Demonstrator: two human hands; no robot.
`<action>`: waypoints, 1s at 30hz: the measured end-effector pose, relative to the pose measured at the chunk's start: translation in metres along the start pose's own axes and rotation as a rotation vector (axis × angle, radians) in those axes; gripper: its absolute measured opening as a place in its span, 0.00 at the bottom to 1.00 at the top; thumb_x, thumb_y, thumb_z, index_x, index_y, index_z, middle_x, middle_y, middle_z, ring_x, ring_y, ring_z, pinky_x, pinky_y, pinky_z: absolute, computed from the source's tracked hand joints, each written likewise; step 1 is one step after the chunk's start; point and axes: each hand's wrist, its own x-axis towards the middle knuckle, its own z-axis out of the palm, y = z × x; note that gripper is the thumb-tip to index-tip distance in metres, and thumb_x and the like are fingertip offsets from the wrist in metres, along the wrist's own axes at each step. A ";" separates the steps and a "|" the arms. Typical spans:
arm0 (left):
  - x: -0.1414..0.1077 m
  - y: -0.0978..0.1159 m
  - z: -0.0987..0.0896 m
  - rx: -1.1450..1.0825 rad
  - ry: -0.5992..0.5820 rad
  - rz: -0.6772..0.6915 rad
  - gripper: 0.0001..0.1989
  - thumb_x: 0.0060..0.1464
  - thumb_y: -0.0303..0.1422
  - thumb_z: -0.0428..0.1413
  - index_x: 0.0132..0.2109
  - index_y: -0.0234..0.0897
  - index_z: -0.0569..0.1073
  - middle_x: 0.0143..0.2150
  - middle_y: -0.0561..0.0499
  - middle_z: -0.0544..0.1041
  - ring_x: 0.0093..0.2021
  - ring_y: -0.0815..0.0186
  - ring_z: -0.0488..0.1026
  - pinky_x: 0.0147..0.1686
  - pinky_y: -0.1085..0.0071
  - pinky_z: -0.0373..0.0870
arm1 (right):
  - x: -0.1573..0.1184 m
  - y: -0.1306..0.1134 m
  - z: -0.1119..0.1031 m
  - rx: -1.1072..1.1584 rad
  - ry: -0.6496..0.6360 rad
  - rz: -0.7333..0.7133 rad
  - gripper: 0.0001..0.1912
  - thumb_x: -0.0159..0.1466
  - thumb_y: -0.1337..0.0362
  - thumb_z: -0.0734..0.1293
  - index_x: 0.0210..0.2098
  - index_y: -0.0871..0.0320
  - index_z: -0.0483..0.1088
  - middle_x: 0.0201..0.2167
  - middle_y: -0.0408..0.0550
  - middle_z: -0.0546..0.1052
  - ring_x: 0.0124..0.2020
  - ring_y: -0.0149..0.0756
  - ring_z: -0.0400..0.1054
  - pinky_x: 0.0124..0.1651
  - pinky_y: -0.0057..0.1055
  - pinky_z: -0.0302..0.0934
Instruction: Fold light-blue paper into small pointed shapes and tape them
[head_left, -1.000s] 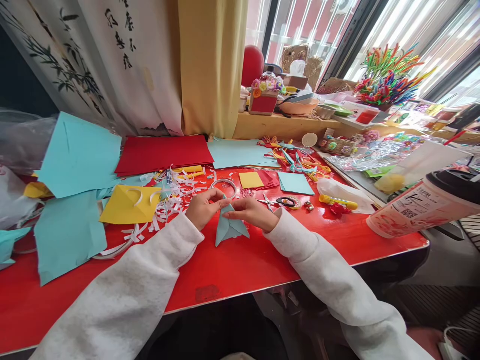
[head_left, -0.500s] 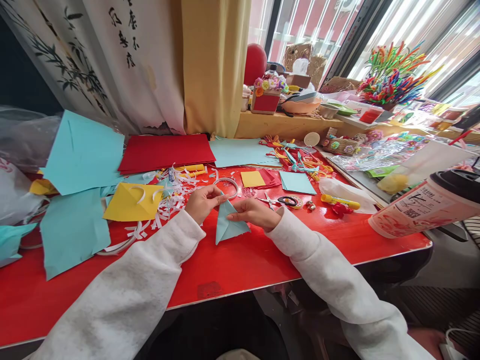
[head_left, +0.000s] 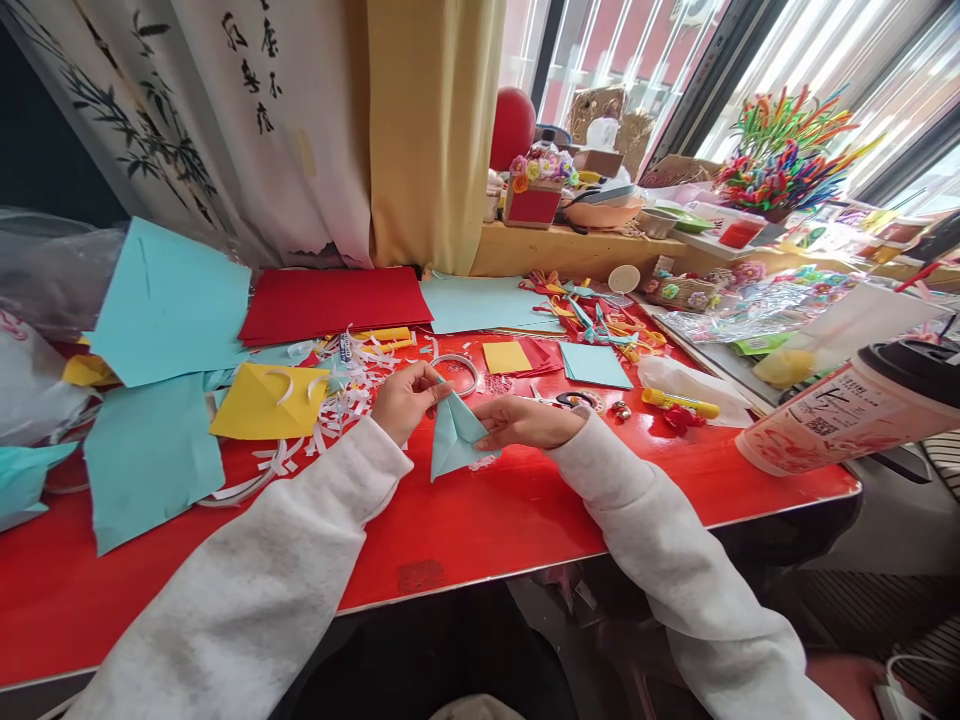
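Above the red table, a folded piece of light blue paper [head_left: 453, 445] hangs point-up, its crease lines spreading from the middle. My left hand [head_left: 409, 402] pinches the top point between thumb and fingers. At its right edge, my right hand [head_left: 531, 422] grips the paper with fingertips and thumb; the exact hold is partly hidden. Just behind the left fingers lies a roll of tape [head_left: 474, 372]. Scissors [head_left: 576, 399] rest beyond the right hand, mostly covered by it. Close by are small yellow squares [head_left: 506, 357] and a stack of light blue squares [head_left: 596, 366].
Large blue sheets [head_left: 154, 460], a yellow piece [head_left: 268, 402] and white paper strips [head_left: 330, 425] cover the left side. Red sheets [head_left: 337, 302] lie at the back. On the right stand a yellow glue stick [head_left: 679, 403] lying flat and a lidded drink cup [head_left: 847, 410] near the edge.
My right hand has shifted slightly right, and the right-hand side of the blue paper has folded inward, so the piece looks narrower. My left hand keeps its pinch at the top.
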 end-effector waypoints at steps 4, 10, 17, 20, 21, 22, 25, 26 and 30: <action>0.001 -0.001 -0.001 0.025 0.024 0.026 0.12 0.41 0.38 0.56 0.24 0.36 0.62 0.18 0.58 0.62 0.18 0.74 0.60 0.18 0.76 0.59 | 0.000 0.001 -0.001 0.002 0.032 0.018 0.12 0.51 0.68 0.65 0.35 0.63 0.67 0.29 0.44 0.72 0.30 0.27 0.65 0.37 0.27 0.60; 0.003 0.003 -0.011 -0.015 0.054 0.022 0.13 0.40 0.40 0.57 0.24 0.35 0.64 0.20 0.56 0.66 0.21 0.72 0.64 0.22 0.75 0.63 | -0.001 0.003 -0.003 0.084 0.120 0.123 0.17 0.52 0.56 0.64 0.32 0.66 0.66 0.25 0.48 0.73 0.25 0.28 0.68 0.31 0.27 0.64; 0.000 0.002 -0.007 -0.111 0.017 -0.048 0.12 0.40 0.38 0.56 0.23 0.34 0.63 0.21 0.55 0.66 0.23 0.72 0.65 0.24 0.74 0.64 | -0.002 -0.003 0.000 -0.055 0.133 0.030 0.16 0.49 0.59 0.67 0.32 0.64 0.66 0.26 0.44 0.71 0.27 0.25 0.64 0.32 0.25 0.59; -0.002 0.000 -0.001 -0.049 -0.048 -0.042 0.12 0.40 0.38 0.56 0.23 0.34 0.65 0.20 0.55 0.66 0.23 0.72 0.65 0.24 0.74 0.64 | 0.006 0.001 0.005 -0.167 0.279 -0.102 0.14 0.51 0.57 0.65 0.29 0.63 0.65 0.22 0.39 0.65 0.23 0.22 0.57 0.26 0.23 0.52; -0.003 0.000 0.001 -0.008 -0.069 -0.031 0.12 0.40 0.38 0.55 0.23 0.34 0.66 0.21 0.55 0.66 0.23 0.72 0.65 0.24 0.74 0.64 | 0.009 0.004 0.006 -0.208 0.327 -0.108 0.15 0.51 0.55 0.64 0.25 0.63 0.63 0.19 0.38 0.61 0.20 0.21 0.53 0.24 0.22 0.49; -0.003 0.000 0.003 0.035 -0.085 -0.021 0.12 0.40 0.39 0.55 0.24 0.34 0.66 0.21 0.54 0.67 0.23 0.71 0.65 0.24 0.74 0.64 | 0.012 0.006 0.007 -0.245 0.364 -0.102 0.16 0.51 0.54 0.64 0.21 0.63 0.61 0.17 0.37 0.58 0.19 0.21 0.50 0.22 0.23 0.47; -0.003 0.000 0.006 0.130 -0.092 0.003 0.13 0.41 0.41 0.54 0.25 0.34 0.68 0.22 0.54 0.68 0.24 0.71 0.65 0.24 0.75 0.64 | 0.015 0.013 0.006 -0.304 0.409 -0.066 0.19 0.50 0.53 0.64 0.17 0.61 0.55 0.14 0.35 0.52 0.17 0.20 0.46 0.20 0.23 0.42; -0.003 0.000 0.006 0.150 -0.088 0.010 0.13 0.42 0.41 0.53 0.24 0.34 0.68 0.22 0.54 0.68 0.24 0.71 0.65 0.25 0.75 0.64 | 0.015 0.015 0.006 -0.311 0.405 -0.060 0.20 0.50 0.52 0.64 0.17 0.61 0.54 0.14 0.35 0.52 0.17 0.20 0.46 0.20 0.23 0.41; -0.004 0.001 0.001 0.136 0.021 0.040 0.12 0.42 0.40 0.53 0.23 0.35 0.69 0.21 0.54 0.68 0.24 0.70 0.66 0.27 0.74 0.64 | 0.012 0.015 0.002 -0.317 0.306 -0.066 0.17 0.51 0.54 0.63 0.19 0.62 0.59 0.16 0.37 0.54 0.18 0.21 0.47 0.20 0.23 0.42</action>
